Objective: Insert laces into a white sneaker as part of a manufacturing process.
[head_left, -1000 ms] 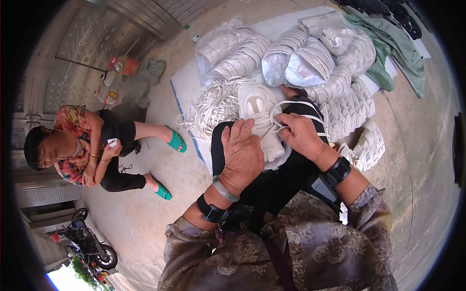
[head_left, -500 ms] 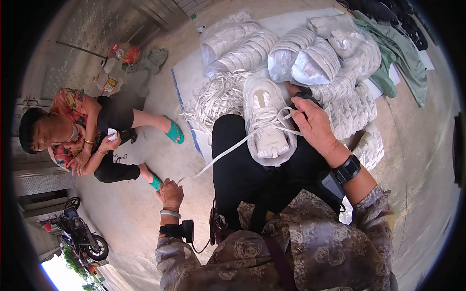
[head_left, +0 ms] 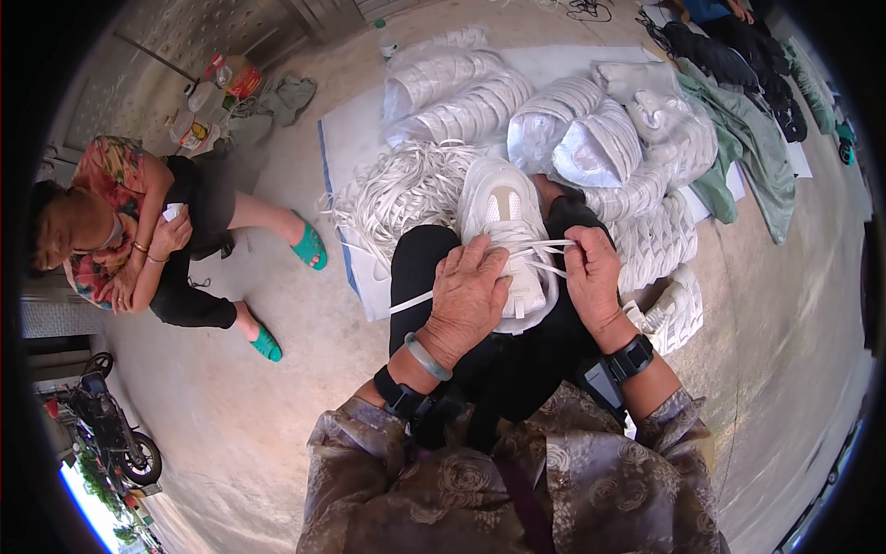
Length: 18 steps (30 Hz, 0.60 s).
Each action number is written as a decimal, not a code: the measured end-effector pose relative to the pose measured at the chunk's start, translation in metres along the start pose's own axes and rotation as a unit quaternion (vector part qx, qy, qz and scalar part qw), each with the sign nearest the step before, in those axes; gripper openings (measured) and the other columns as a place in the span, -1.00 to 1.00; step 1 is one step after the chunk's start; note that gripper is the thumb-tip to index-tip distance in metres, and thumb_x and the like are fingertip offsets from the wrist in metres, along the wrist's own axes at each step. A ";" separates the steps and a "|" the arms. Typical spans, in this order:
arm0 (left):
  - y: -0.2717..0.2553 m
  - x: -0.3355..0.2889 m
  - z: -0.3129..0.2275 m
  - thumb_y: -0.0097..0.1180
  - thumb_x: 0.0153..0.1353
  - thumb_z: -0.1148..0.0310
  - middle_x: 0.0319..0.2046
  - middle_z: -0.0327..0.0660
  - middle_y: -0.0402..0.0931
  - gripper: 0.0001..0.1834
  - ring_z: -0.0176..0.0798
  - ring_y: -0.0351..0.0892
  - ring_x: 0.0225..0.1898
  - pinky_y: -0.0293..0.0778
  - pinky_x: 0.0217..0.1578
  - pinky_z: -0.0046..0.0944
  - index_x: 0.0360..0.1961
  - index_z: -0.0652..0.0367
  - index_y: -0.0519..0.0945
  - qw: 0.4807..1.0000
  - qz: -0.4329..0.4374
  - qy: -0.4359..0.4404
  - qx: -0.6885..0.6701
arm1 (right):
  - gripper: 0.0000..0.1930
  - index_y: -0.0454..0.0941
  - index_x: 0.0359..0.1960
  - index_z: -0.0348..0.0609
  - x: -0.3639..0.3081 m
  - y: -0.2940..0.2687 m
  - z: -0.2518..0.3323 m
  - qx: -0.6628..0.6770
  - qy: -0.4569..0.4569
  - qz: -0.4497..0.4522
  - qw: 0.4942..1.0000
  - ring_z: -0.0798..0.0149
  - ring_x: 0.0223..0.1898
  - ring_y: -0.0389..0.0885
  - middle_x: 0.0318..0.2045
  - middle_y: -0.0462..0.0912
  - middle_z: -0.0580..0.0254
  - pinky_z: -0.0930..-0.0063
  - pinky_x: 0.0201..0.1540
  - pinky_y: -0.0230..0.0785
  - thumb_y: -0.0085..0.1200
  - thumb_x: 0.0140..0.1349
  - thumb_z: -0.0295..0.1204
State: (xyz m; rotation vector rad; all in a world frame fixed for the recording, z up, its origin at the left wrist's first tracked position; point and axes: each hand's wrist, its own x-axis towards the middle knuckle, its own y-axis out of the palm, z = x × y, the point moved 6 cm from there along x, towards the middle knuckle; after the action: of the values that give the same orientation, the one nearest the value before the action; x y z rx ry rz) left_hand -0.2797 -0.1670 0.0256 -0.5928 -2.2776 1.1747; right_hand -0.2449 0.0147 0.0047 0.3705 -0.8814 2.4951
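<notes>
A white sneaker (head_left: 503, 208) lies across my thighs, its laces crossing over the front. My right hand (head_left: 593, 277), at the shoe's right side, pinches a white shoelace (head_left: 546, 246) between thumb and fingers and draws it out to the side. Over the left part of the lacing rests my left hand (head_left: 469, 297), fingers bent and closed on the lace. A loose lace end sticks out to the left from beneath that hand. My left fingertips partly cover the lacing. Just beyond the shoe, to its left, is a heap of white laces (head_left: 406, 198).
Stacks of white shoe pieces in clear plastic (head_left: 577, 129) lie on a white sheet (head_left: 337, 152) ahead. Green cloth (head_left: 738, 148) is at far right. On the left sits a person (head_left: 152, 235) in green slippers, a motorcycle (head_left: 120, 425) nearby. Another person's hand shows at top right.
My left hand has come from far out on the left, where it held the lace stretched, back onto the shoe. The right hand stays beside the shoe with the lace.
</notes>
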 end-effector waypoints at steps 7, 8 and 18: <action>-0.004 0.001 0.000 0.13 0.12 0.29 -0.27 -0.03 0.51 -0.75 0.07 0.54 -0.28 0.41 -0.25 0.03 -0.25 0.23 0.51 0.995 0.004 -0.076 0.062 | -0.88 0.49 -0.24 -0.21 -0.006 0.016 -0.015 0.082 0.097 0.018 0.992 0.02 -0.41 0.56 -0.41 0.55 0.02 0.32 -0.34 0.41 -0.03 0.19 -0.59; -0.005 0.003 0.003 0.13 0.13 0.28 -0.33 -0.04 0.52 -0.77 0.08 0.55 -0.32 0.41 -0.28 0.04 -0.29 0.22 0.50 0.994 0.006 -0.086 0.069 | -0.88 0.49 -0.24 -0.21 -0.006 0.018 -0.017 0.085 0.103 0.017 0.991 0.03 -0.42 0.56 -0.42 0.56 0.02 0.31 -0.34 0.41 -0.03 0.20 -0.58; -0.047 -0.006 -0.009 0.12 0.10 0.44 -0.57 -0.08 0.37 -0.84 0.01 0.47 -0.51 0.39 -0.50 -0.09 -0.51 0.17 0.39 0.994 0.029 0.060 0.090 | -0.90 0.51 -0.28 -0.22 -0.004 0.020 0.002 0.024 0.028 0.041 0.998 0.24 -0.49 0.57 -0.48 0.56 0.16 0.48 -0.38 0.40 0.01 0.17 -0.60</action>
State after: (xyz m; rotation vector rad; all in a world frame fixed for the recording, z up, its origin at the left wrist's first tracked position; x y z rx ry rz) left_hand -0.2766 -0.1899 0.0681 -0.6460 -2.0414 1.3196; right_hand -0.2515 -0.0016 -0.0060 0.2832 -0.8315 2.5926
